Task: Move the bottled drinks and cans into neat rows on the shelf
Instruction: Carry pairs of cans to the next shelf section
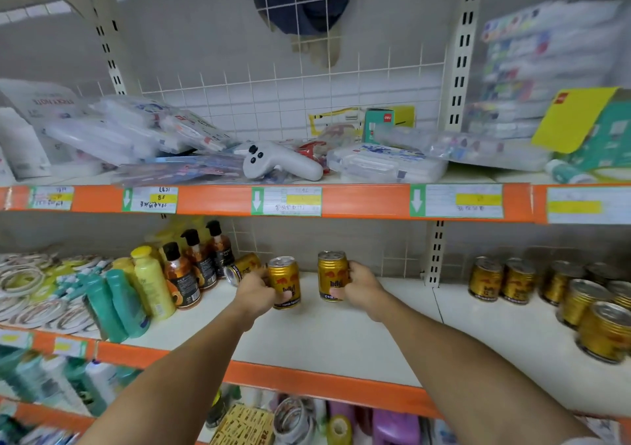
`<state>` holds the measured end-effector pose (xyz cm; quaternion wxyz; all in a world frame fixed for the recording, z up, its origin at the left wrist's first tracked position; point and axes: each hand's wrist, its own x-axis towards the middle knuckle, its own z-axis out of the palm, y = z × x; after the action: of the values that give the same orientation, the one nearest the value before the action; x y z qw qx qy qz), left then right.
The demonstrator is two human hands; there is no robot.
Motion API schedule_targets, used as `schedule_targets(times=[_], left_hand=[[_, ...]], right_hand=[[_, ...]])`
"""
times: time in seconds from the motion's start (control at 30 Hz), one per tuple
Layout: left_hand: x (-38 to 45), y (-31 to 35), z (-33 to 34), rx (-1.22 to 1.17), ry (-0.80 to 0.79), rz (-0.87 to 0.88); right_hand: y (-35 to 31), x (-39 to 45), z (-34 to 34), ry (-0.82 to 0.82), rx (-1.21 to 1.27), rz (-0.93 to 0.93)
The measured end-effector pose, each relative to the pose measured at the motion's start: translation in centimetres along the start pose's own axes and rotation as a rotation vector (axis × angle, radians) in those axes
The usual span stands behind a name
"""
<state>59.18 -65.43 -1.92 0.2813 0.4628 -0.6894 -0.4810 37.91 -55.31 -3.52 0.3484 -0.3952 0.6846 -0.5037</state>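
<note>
On the white middle shelf (pixel 324 335) my left hand (pixel 254 291) grips an upright gold can (pixel 285 279). My right hand (pixel 362 285) grips a second upright gold can (pixel 330 273) just to its right. A third gold can (pixel 243 267) lies on its side behind my left hand. Three brown bottles with black caps (pixel 194 267) stand in a slanted line to the left. Several gold cans (pixel 553 287) stand grouped at the far right of the shelf.
Yellow bottles (pixel 152 280) and teal bottles (pixel 114 304) lean left of the brown ones, beside rolls of tape (pixel 30 291). The upper shelf holds plastic cases and a white controller (pixel 276 164). An upright post (pixel 435 256) divides the shelf at the back.
</note>
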Motion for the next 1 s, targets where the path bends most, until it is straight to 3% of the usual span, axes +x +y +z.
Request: schedule_targets(times=[0.3,1.0], left_hand=[[-1.4,2.6,5.5,-0.059,-0.163,0.061],[-6.3,10.1,25.8,-0.076,-0.426,0.094]], right_hand=[[1.0,-4.0,-6.4,0.099,0.080,0.019],[7.0,-13.7,-26.7,0.308,-0.059,0.154]])
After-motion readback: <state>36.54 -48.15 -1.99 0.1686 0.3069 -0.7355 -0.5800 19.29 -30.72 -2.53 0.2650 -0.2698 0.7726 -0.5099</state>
